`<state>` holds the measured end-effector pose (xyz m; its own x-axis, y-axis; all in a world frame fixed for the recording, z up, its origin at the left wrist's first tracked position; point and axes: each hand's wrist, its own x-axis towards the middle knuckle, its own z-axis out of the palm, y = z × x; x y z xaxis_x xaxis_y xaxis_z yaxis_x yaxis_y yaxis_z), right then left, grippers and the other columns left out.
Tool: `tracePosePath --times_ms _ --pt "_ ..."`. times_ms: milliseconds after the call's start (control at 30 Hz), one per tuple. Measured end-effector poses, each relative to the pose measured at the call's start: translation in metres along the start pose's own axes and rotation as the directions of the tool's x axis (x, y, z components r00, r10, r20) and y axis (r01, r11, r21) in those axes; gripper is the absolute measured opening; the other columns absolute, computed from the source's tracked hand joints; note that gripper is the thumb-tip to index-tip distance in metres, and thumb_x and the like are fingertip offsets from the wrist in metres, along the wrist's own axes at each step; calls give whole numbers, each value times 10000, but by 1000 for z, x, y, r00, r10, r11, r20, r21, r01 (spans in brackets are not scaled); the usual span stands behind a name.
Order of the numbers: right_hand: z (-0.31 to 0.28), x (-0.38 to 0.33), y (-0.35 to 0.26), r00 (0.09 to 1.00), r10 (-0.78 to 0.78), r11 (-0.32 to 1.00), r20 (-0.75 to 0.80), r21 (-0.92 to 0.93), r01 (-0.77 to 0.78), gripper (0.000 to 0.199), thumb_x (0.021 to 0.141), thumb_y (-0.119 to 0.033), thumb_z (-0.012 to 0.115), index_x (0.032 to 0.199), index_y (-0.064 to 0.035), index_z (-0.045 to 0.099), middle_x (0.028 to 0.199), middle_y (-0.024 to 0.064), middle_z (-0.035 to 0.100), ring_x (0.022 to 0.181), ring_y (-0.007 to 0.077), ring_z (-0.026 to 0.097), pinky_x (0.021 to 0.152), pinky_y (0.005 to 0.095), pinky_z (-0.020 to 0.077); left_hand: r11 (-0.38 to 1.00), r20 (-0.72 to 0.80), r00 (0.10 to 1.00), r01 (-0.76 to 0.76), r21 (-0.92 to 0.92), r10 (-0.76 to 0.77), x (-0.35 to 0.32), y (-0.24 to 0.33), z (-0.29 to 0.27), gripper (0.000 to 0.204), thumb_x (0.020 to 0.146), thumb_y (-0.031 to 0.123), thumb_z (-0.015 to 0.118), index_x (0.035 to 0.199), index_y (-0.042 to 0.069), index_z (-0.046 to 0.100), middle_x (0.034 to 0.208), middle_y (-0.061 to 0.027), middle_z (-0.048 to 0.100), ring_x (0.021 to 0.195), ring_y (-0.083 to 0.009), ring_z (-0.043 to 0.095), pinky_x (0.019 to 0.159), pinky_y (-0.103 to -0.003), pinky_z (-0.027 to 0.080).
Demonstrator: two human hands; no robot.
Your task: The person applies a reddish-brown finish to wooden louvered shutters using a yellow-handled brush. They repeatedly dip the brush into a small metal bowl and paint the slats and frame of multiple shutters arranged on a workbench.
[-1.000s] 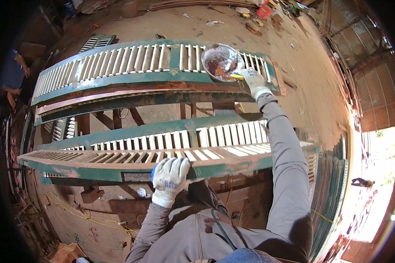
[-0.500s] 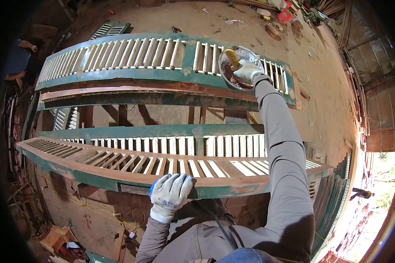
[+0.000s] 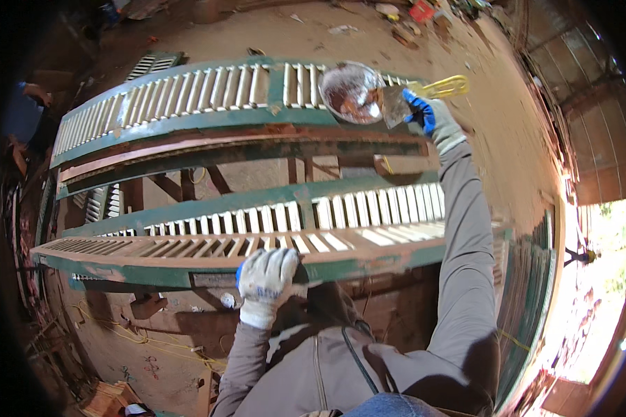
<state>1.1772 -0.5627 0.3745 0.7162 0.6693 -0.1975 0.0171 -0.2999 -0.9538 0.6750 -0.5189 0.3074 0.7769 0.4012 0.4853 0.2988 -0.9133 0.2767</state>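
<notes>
Right hand [image 3: 432, 124] grips the scraper [image 3: 396, 106]; its blade lies leftward beside the bowl [image 3: 348, 82], handle rightward; left hand [image 3: 267, 279], farther, at the near shutter [image 3: 355, 267]; hold unclear.

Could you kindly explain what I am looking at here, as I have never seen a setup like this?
There is no machine: these are a person's own gloved hands. All the pictures come from one wide fisheye camera worn on the head, looking down, so straight edges look bent and the sleeves enter from below. Two long slatted panels lie in front: a nearer panel and a farther panel, which is largely green and white. A round bowl appears to rest on the farther one. The left hand lies on the nearer panel's front edge. The right hand, beside the bowl, holds a flat-bladed tool with a yellow handle.
</notes>
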Motion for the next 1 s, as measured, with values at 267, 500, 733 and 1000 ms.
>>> tracePosePath --times_ms 267,500,733,1000 --pt "37 -322 -25 867 -493 633 69 -656 412 284 931 -101 668 1206 -41 710 1143 130 724 1000 284 674 917 368 525 999 -56 998 -31 39 33 -8 -2 9 178 862 210 704 1032 155 696 1016 -29 726 945 -210 706 873 -390 550" --pt "64 -418 80 800 -594 203 88 -945 255 405 779 -175 726 1183 -148 730 1235 21 694 1117 286 612 919 399 534 998 -35 998 -56 16 56 -8 -2 9 514 622 346 874 1065 166 685 1023 2 719 962 -225 694 868 -397 533" --pt "130 -424 101 813 -567 53 135 -978 200 402 787 -219 699 1187 -221 728 1267 -50 657 1130 216 587 917 374 522 999 -24 999 -31 -11 31 -6 3 4 519 601 312 886 1055 165 682 1019 0 716 942 -232 692 863 -403 534" --pt "113 -423 64 785 -608 324 -120 -940 108 464 770 -113 702 1225 -29 682 1147 112 706 1020 309 630 840 384 559 997 -30 997 -65 43 66 -4 2 -3 558 637 510 855 1004 141 655 973 -6 687 917 -193 686 852 -383 537"
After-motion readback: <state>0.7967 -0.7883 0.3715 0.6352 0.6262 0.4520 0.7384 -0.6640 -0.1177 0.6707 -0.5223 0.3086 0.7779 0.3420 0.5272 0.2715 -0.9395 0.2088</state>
